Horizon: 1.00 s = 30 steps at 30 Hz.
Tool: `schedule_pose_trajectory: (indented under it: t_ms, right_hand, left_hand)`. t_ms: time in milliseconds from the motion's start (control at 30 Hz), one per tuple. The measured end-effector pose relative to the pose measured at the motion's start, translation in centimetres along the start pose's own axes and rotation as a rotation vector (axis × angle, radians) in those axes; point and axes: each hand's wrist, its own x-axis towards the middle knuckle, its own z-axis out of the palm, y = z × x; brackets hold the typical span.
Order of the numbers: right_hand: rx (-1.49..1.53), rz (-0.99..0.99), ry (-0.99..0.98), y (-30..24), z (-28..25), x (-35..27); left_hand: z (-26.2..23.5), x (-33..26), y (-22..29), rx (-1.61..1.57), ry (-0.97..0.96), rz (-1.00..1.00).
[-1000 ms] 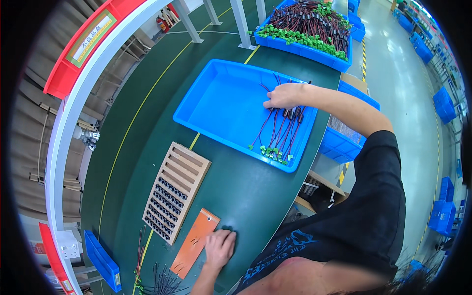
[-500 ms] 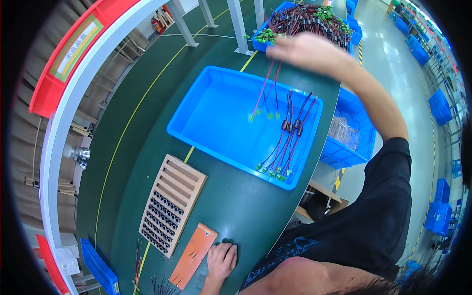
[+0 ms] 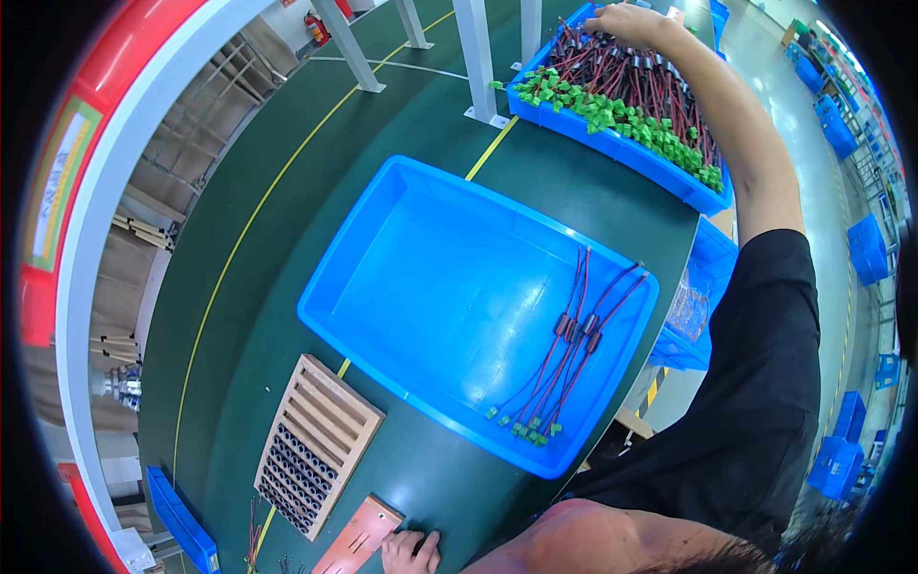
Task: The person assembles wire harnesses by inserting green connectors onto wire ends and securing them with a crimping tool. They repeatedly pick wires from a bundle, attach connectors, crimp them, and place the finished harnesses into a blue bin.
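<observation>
My right hand (image 3: 626, 23) is over the far end of a blue bin (image 3: 626, 145), its fingers bent down around the upper ends of wire harnesses (image 3: 626, 81). These harnesses have dark red and black wires, black cylinders and green connectors (image 3: 622, 117) along the near side. Several more harnesses (image 3: 569, 340) lie in the right part of a wide blue tray (image 3: 382, 392). My left hand (image 3: 411, 552), fingers loosely bent and holding nothing visible, rests on the table beside an orange-brown board (image 3: 359, 536).
A wooden slotted rack (image 3: 349, 402), partly filled with black cylinders (image 3: 298, 469), lies left of the board. Grey metal posts (image 3: 475, 62) stand on the green table (image 3: 258, 316) at the back. Another blue bin (image 3: 688, 316) sits below the table's right edge.
My right hand has moved away over the far bin; the harnesses that hung from it no longer hang over the tray. The view has shifted, showing more of the bin. My left hand stays beside the board.
</observation>
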Motion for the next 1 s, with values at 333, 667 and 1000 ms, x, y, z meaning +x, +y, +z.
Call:
schedule_pose_trajectory:
  t_ms: [333, 667, 1000]
  right_hand:
    - [-0.051, 0.092, -0.015, 0.6, 4.0, 2.3]
    - [0.63, -0.757, -0.065, -24.2, -9.4, -15.6]
    - [0.239, -0.839, -0.073, -33.3, -4.9, -18.9]
  left_hand:
    - [-0.2, 1.1, 0.3, 0.061, 0.027, 0.02]
    - [0.5, 0.2, -0.3, 0.17, 0.085, 0.081]
    - [0.5, 1.1, -0.3, 0.146, 0.187, 0.11]
